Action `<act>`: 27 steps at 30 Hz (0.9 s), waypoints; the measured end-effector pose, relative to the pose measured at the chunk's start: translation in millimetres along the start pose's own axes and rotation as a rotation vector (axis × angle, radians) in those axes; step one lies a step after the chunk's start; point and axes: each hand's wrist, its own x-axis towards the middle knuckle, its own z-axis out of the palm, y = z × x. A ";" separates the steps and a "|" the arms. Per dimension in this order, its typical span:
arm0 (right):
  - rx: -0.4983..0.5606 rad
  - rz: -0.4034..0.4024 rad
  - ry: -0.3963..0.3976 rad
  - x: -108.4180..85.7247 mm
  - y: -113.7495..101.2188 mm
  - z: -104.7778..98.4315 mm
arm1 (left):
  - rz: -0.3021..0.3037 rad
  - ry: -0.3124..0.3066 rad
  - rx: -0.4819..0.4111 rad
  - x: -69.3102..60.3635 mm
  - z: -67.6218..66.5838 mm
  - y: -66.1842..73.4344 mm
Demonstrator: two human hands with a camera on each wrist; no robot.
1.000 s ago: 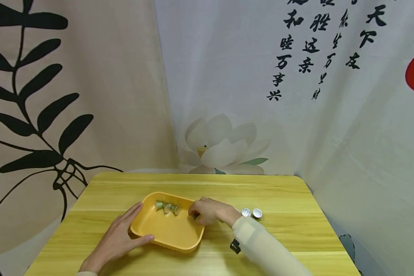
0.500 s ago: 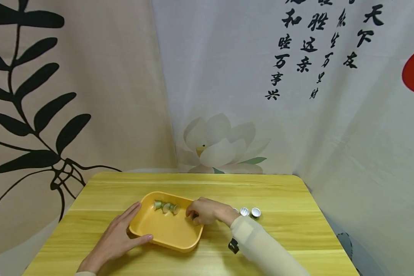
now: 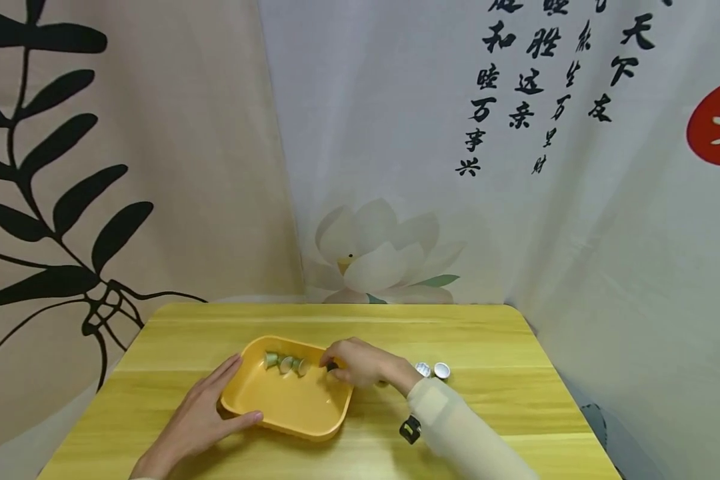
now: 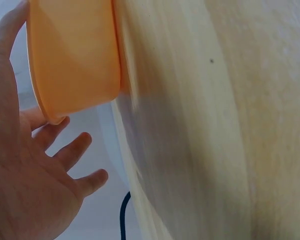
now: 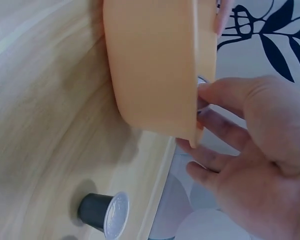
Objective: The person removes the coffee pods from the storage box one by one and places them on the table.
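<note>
Three green pods [image 3: 285,365] are lying in the tray [image 3: 288,405]; right hand [image 3: 363,364] is pinching a dark pod [image 3: 332,367], left hand [image 3: 197,417] resting spread; two white-topped pods [image 3: 441,371] are waiting outside.

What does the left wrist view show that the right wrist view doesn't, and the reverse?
Only left wrist: the palm of the left hand and a dark cord-like line.
Only right wrist: the right hand, its pinched cup, a dark cup on the wooden table, and printed leaves.
Both: the outer wall of the orange tray and that table.
</note>
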 end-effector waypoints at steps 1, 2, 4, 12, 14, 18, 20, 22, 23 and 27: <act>0.014 -0.003 0.017 -1.3 0.6 -0.2 | -0.001 -0.002 -0.002 -0.8 0.3 -0.2; 0.030 -0.006 0.035 -2.8 1.3 -1.0 | -0.004 -0.006 -0.004 -1.2 0.5 -0.3; 0.077 -0.005 0.074 -5.8 3.1 -2.4 | -0.009 -0.010 -0.003 -1.2 0.6 -0.3; 0.310 -0.003 0.183 -21.1 12.0 -9.0 | -0.013 -0.012 -0.012 -2.1 2.7 -0.9; 0.380 -0.006 0.198 -25.4 14.9 -10.6 | -0.013 -0.014 -0.010 -1.3 2.0 -0.5; 0.513 -0.009 0.209 -33.6 21.0 -12.8 | -0.015 -0.019 -0.016 -0.8 1.6 0.7; 0.578 -0.010 0.210 -37.0 23.4 -13.7 | -0.015 -0.020 -0.014 -0.9 1.8 0.9; 0.641 -0.008 0.212 -40.0 24.7 -14.7 | -0.013 -0.021 -0.013 -1.0 2.1 0.7; 0.666 -0.007 0.213 -41.2 25.4 -15.0 | -0.013 -0.020 -0.012 -0.9 2.1 0.5; 0.729 0.002 0.214 -45.1 25.8 -15.4 | -0.017 -0.025 -0.010 -0.7 1.0 -0.7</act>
